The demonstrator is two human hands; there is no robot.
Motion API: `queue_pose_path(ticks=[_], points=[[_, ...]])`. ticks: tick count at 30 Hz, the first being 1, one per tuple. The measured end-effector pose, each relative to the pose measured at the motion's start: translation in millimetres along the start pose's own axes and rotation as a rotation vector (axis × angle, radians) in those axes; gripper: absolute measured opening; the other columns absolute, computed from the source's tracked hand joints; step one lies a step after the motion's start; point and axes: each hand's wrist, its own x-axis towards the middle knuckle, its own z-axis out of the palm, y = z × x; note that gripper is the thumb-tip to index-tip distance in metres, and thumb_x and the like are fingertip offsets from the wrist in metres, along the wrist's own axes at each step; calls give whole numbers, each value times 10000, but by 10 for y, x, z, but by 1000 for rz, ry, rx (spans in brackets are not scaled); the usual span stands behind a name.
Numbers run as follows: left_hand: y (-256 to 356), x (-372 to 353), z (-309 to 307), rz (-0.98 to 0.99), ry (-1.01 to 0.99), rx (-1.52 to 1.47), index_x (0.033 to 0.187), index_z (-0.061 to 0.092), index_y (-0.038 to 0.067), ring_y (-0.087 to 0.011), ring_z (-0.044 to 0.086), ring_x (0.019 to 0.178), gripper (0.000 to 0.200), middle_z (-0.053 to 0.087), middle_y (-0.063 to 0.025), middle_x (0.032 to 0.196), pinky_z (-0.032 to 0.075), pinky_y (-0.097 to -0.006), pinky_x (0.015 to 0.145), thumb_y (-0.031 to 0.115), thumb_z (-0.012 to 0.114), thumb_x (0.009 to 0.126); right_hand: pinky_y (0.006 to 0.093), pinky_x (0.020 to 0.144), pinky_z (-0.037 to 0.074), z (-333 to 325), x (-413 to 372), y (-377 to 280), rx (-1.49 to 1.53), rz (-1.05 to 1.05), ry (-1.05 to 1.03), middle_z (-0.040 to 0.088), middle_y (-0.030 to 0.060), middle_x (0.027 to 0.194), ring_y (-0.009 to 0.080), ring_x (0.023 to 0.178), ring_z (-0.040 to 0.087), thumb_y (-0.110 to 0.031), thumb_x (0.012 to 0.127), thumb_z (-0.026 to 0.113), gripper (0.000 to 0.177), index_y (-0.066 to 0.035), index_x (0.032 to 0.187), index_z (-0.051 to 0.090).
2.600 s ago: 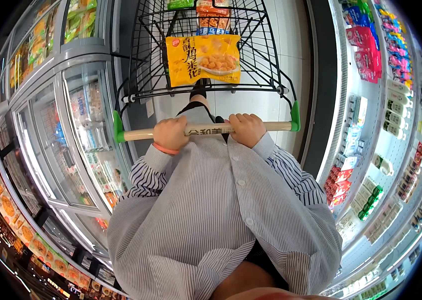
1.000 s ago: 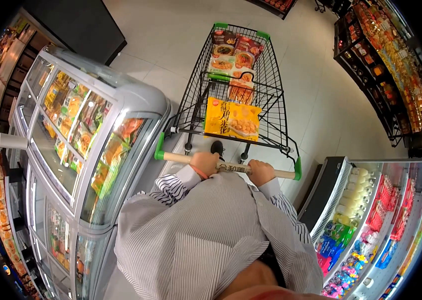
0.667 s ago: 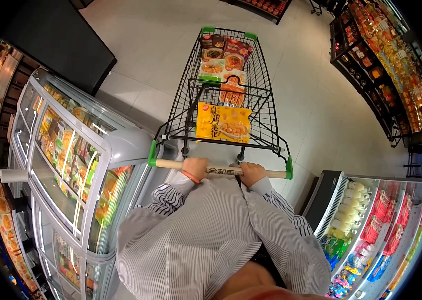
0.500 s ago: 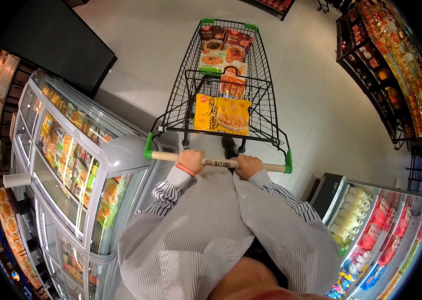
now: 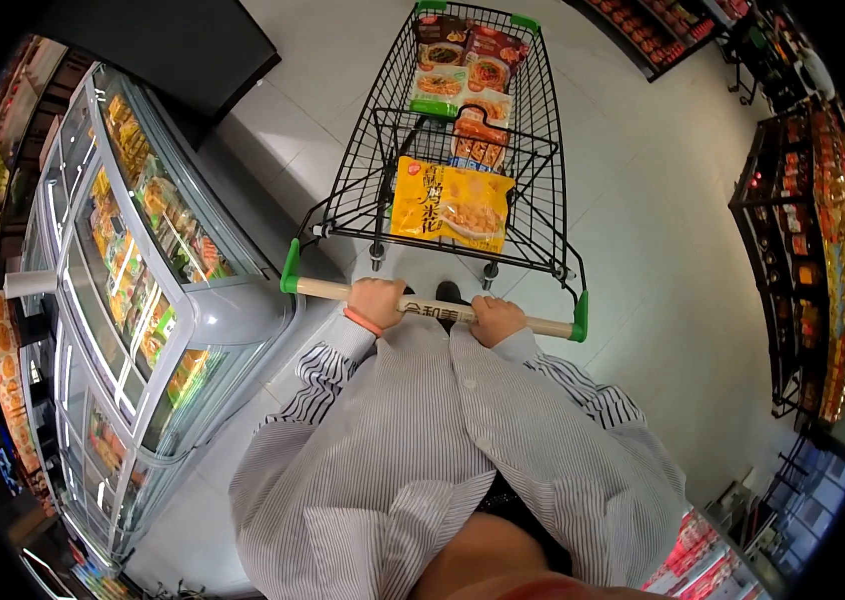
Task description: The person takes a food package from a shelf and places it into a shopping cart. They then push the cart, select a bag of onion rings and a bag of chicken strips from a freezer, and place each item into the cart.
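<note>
Both of my hands are wrapped around the pale handle (image 5: pixel 440 309) of a black wire shopping cart (image 5: pixel 348 205) with green corner pieces. My left hand (image 5: pixel 377 302), with an orange band at the wrist, grips left of the printed lettering. Just right of the lettering my right hand (image 5: pixel 497 319) is closed on the same bar. A yellow food bag (image 5: pixel 451 203) lies in the near part of the cart. Farther in are a sausage-pictured pack (image 5: pixel 480 143), a green-and-white packet (image 5: pixel 437 88) and dark red noodle packets (image 5: pixel 493 58).
A glass-topped freezer (image 5: pixel 133 250) full of packaged food stands close on the left, with a black panel (image 5: pixel 173 50) beyond it. Shelves of goods (image 5: pixel 813 270) line the right. Another display (image 5: pixel 643 35) is at the far right. Pale tiled floor (image 5: pixel 653 220) runs between them.
The view has turned and moved forward with the cart. The freezer has shifted back, the right shelves farther right, and the lower-right chilled case has mostly left view. Both hands keep their grip.
</note>
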Motion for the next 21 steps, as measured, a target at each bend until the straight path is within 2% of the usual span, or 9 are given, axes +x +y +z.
queue_pose_path(ticks=[2, 4, 7, 11, 13, 16, 17, 20, 21], points=[[-78, 104, -137, -29, 48, -50, 757, 581, 138, -288, 600, 541, 126, 597, -96, 582, 463, -388, 524, 192, 615, 648, 354, 537, 477, -24, 269, 26, -17, -34, -17, 574, 73, 648, 238, 591, 590, -144, 618, 655, 199, -78, 740, 512], [-193, 234, -306, -83, 49, -30, 680, 569, 102, -293, 578, 519, 147, 586, -97, 574, 450, -400, 503, 229, 634, 643, 355, 524, 473, -38, 550, 80, -32, -80, -12, 575, 71, 650, 233, 588, 591, -152, 630, 647, 188, -81, 739, 513], [-329, 414, -277, -91, 32, 5, 660, 564, 100, -296, 577, 516, 156, 579, -100, 566, 449, -401, 496, 232, 643, 633, 352, 508, 467, 60, 785, 199, -32, -116, 37, 577, 61, 652, 221, 582, 594, -192, 651, 647, 186, -86, 738, 521], [-722, 725, -463, -137, 66, -18, 652, 560, 98, -298, 581, 520, 174, 576, -100, 562, 451, -400, 493, 242, 654, 623, 338, 539, 475, -85, 1488, 197, -67, -141, -114, 581, 55, 664, 214, 609, 602, -241, 631, 684, 259, -86, 771, 531], [-838, 910, -430, -138, 35, -13, 656, 561, 99, -292, 587, 527, 189, 583, -94, 568, 455, -399, 492, 251, 664, 612, 341, 559, 476, -109, 1677, 303, -35, -154, -94, 583, 61, 669, 218, 637, 605, -246, 648, 681, 250, -88, 768, 529], [-1224, 1208, -546, -125, 120, -66, 658, 561, 102, -290, 584, 517, 245, 581, -91, 557, 457, -402, 489, 305, 689, 611, 358, 591, 475, -157, 2309, 352, -64, -158, -154, 591, 74, 696, 232, 675, 607, -245, 678, 667, 225, -88, 770, 536], [-1376, 1318, -596, -129, 114, -77, 668, 561, 105, -292, 585, 512, 314, 579, -92, 550, 459, -404, 490, 375, 711, 609, 365, 601, 475, -151, 2497, 353, -82, -143, -199, 595, 80, 708, 238, 686, 607, -244, 690, 661, 214, -88, 772, 539], [-1718, 1647, -672, -163, 72, -48, 676, 560, 107, -293, 590, 517, 368, 575, -93, 546, 460, -403, 493, 429, 721, 603, 386, 616, 469, -174, 2978, 363, -56, -152, -106, 603, 93, 729, 259, 688, 604, -222, 705, 642, 189, -84, 797, 552], [-1795, 1773, -841, -192, 17, -38, 749, 582, 79, -296, 611, 561, 304, 612, -107, 613, 478, -407, 531, 339, 686, 633, 386, 620, 468, -190, 3205, 348, -63, -167, -78, 604, 93, 730, 259, 687, 603, -217, 709, 637, 183, -83, 802, 555]])
